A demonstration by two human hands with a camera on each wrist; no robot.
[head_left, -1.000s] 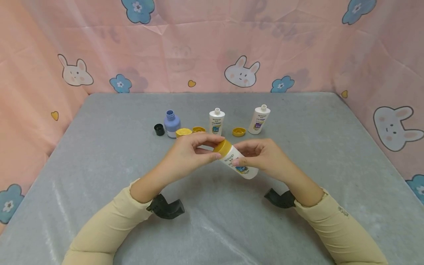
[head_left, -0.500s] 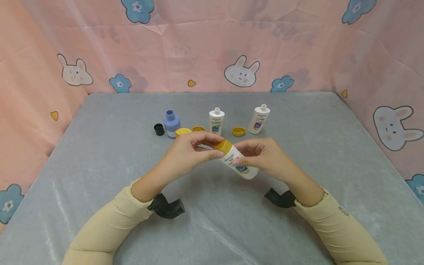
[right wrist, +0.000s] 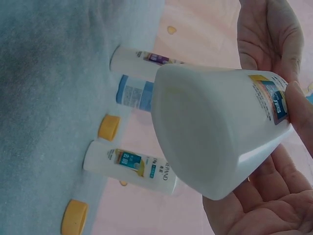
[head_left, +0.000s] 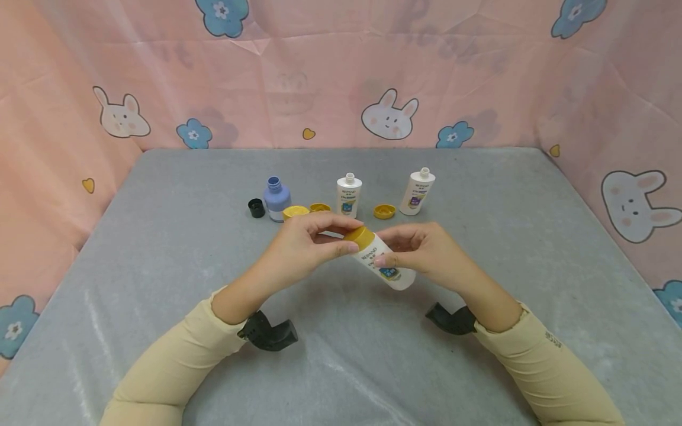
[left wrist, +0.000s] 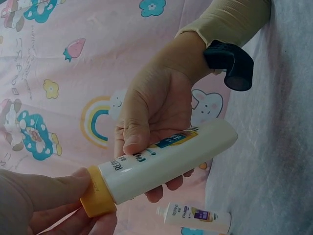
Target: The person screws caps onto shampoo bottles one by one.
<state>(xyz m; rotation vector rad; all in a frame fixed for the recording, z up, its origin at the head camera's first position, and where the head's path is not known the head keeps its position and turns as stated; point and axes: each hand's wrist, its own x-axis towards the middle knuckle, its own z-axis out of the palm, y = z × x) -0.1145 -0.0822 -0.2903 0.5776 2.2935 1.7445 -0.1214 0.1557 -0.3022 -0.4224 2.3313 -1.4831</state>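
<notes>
My left hand (head_left: 315, 238) pinches the yellow cap (head_left: 359, 237) of a white lotion-style bottle (head_left: 400, 278) between thumb and fingers. Round the body of that bottle, my right hand (head_left: 421, 251) grips with the thumb on the labelled front. The bottle is held tilted above the grey table, cap up and to the left. In the left wrist view the cap (left wrist: 97, 192) sits flush against the bottle's shoulder. The right wrist view shows the bottle's base (right wrist: 195, 129) close up, with the left hand (right wrist: 271, 36) partly behind it.
Behind the hands stand two uncapped white bottles (head_left: 348, 198) (head_left: 417, 192) and an uncapped blue bottle (head_left: 277, 201). A black cap (head_left: 256, 207) and yellow caps (head_left: 384, 211) (head_left: 320, 207) lie among them. Another yellow top (head_left: 295, 212) shows above the left hand. A pink curtain (head_left: 319, 71) hangs behind.
The left fingers have shifted slightly on the yellow cap, the thumb now a little higher. The bottle and right hand stay nearly in place.
</notes>
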